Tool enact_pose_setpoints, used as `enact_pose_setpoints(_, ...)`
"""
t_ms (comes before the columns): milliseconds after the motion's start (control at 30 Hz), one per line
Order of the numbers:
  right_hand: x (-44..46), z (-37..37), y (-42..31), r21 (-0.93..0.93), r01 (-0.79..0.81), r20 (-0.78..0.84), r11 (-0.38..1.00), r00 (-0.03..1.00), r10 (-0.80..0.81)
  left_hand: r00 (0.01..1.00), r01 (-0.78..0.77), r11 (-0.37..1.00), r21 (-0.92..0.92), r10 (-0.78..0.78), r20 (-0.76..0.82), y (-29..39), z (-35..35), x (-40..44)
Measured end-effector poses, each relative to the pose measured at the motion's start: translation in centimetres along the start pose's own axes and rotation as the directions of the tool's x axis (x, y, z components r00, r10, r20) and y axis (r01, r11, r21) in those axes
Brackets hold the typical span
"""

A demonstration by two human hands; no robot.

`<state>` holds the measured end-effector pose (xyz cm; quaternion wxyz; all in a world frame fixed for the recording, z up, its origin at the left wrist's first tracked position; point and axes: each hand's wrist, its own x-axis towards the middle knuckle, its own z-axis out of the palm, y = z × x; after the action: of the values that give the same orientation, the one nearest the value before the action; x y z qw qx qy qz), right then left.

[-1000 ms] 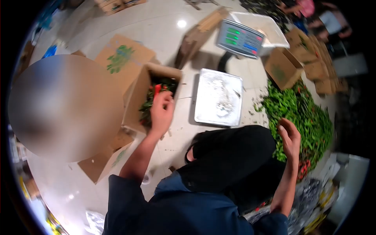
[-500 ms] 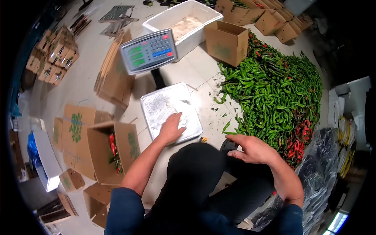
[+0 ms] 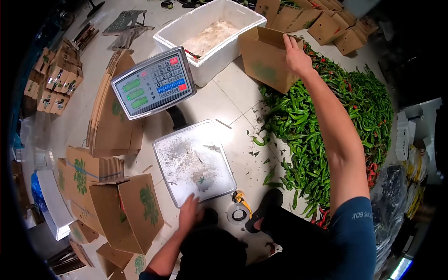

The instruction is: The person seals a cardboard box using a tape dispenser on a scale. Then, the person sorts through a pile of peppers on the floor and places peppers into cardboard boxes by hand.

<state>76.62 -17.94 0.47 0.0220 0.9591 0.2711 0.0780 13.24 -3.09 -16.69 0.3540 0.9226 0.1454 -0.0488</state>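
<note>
My right hand (image 3: 297, 58) reaches forward to an upright cardboard box (image 3: 263, 65) with a faint green print, its fingers hooked on the rim near the right corner. This box stands beside a heap of green chili peppers (image 3: 303, 121) with red ones mixed in. My left hand (image 3: 188, 212) is by the near edge of a digital platform scale (image 3: 193, 161), fingers extended and holding nothing. Dust and plant bits lie on the metal pan. The scale's keypad display (image 3: 154, 84) is tilted on its post behind the pan.
A white foam box (image 3: 200, 70) stands behind the scale. Flattened cartons (image 3: 116, 107) lean at left, near an open carton (image 3: 135, 210). A tape roll with a yellow-handled dispenser (image 3: 239, 212) lies by my feet. Filled boxes (image 3: 58, 70) are stacked far left.
My right hand has gone from near my knee out to the cardboard box. My left hand has drawn back from the middle of the pan to its near edge. The view has shifted.
</note>
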Motion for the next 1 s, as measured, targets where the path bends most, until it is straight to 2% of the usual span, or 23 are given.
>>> enact_pose_setpoints(100, -0.8, 3.7, -0.2, 0.003, -0.015, 0.059, 1.0, 0.998, 0.015, 0.997, 0.08, 0.987, -0.14, -0.077, 0.023, 0.6, -0.4, -1.6)
enact_pose_setpoints(200, -2.5, 5.0, -0.2, -0.155, 0.081, 0.077, 0.985, 0.995, -0.07, 0.996, 0.083, 0.991, -0.101, -0.087, -0.03, 1.0, -1.8, -0.2)
enact_pose_setpoints(233, -3.5, 4.9, 0.0, -0.126, 0.062, 0.041, 0.99, 0.998, -0.057, 0.996, 0.063, 0.993, -0.097, -0.068, -0.051, 1.4, -2.4, 0.9)
enact_pose_setpoints(333, -6.2, 1.3, 1.4, -0.043, 0.051, -0.08, 0.998, 0.995, -0.055, 0.993, 0.115, 0.972, -0.207, -0.116, 0.007, 2.7, -4.3, 3.7)
enact_pose_setpoints(367, -7.6, -0.5, 1.9, 0.005, 0.073, -0.151, 0.997, 0.986, -0.071, 0.995, 0.095, 0.965, -0.244, -0.102, -0.015, 3.4, -4.9, 4.5)
enact_pose_setpoints(467, -14.7, -7.4, 0.7, 0.126, 0.052, -0.18, 0.991, 0.983, -0.028, 0.993, 0.045, 0.922, -0.386, -0.085, -0.086, 4.4, -5.3, 6.4)
enact_pose_setpoints(500, -17.4, -10.3, -0.2, 0.214, -0.082, 0.034, 0.973, 0.996, 0.076, 0.991, 0.092, 0.872, -0.48, -0.129, -0.046, 4.5, -5.1, 6.8)
enact_pose_setpoints(533, -20.4, -10.7, -0.3, 0.312, -0.089, 0.012, 0.946, 0.996, 0.089, 0.986, 0.139, 0.813, -0.566, -0.17, -0.002, 4.8, -5.0, 7.1)
enact_pose_setpoints(600, -26.8, -9.5, -0.9, 0.473, 0.036, -0.181, 0.88, 0.982, 0.057, 0.978, 0.207, 0.724, -0.658, -0.181, 0.107, 6.2, -5.2, 7.9)
enact_pose_setpoints(667, -32.6, -8.2, -1.9, 0.542, -0.139, 0.01, 0.829, 0.987, 0.159, 0.962, 0.271, 0.639, -0.72, -0.189, 0.195, 8.1, -5.3, 8.3)
enact_pose_setpoints(700, -35.0, -8.0, -3.0, 0.629, -0.149, 0.017, 0.763, 0.984, 0.178, 0.955, 0.295, 0.599, -0.744, -0.195, 0.223, 9.7, -5.7, 8.7)
enact_pose_setpoints(733, -37.0, -6.8, -3.8, 0.631, -0.163, 0.04, 0.759, 0.983, 0.178, 0.946, 0.323, 0.559, -0.764, -0.201, 0.252, 11.1, -5.9, 9.1)
enact_pose_setpoints(800, -39.7, -4.3, -5.8, 0.723, -0.084, -0.021, 0.685, 0.989, 0.144, 0.916, 0.402, 0.507, -0.762, -0.222, 0.335, 12.9, -5.9, 10.5)
enact_pose_setpoints(867, -40.8, -1.0, -7.6, 0.711, -0.035, -0.056, 0.703, 0.993, 0.106, 0.909, 0.418, 0.503, -0.756, -0.241, 0.342, 14.5, -5.4, 12.0)
enact_pose_setpoints(900, -40.9, 0.1, -8.6, 0.73, -0.05, -0.064, 0.682, 0.988, 0.142, 0.899, 0.438, 0.491, -0.753, -0.233, 0.371, 14.3, -4.7, 13.0)
enact_pose_setpoints(933, -40.4, -0.7, -9.0, 0.72, -0.092, 0.016, 0.688, 0.993, 0.117, 0.885, 0.466, 0.447, -0.764, -0.238, 0.401, 14.7, -4.3, 14.0)
enact_pose_setpoints(1000, -39.1, -0.2, -9.3, 0.76, -0.055, 0.0, 0.648, 0.996, 0.085, 0.887, 0.46, 0.418, -0.783, -0.253, 0.387, 15.7, -3.0, 16.1)
